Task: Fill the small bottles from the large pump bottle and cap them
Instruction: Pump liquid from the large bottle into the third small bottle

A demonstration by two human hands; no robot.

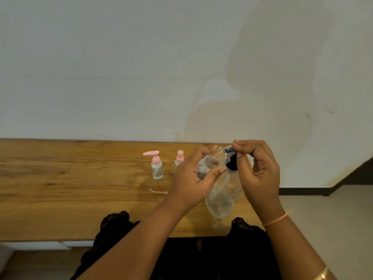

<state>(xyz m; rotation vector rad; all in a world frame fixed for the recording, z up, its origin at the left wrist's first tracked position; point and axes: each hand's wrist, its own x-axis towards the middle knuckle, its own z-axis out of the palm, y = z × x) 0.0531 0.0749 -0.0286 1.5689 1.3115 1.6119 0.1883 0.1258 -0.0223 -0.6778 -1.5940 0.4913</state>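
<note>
My left hand (pixel 193 174) grips a small clear bottle (pixel 212 164), tilted with its neck pointing up and right; foamy liquid shows inside. My right hand (pixel 256 168) pinches the bottle's black cap (pixel 232 160) at the neck. Beneath both hands stands the large clear bottle (pixel 224 197) on the wooden table (pixel 70 178), mostly hidden by my hands. Left of them a small bottle with a pink pump top (pixel 156 165) stands upright. A second small bottle with a pink spray top (pixel 179 157) stands beside it, partly behind my left hand.
A thin white tube (pixel 158 191) lies on the table in front of the pink bottles. A white wall rises directly behind the table. The table's right end is near my right wrist; pale floor lies beyond it.
</note>
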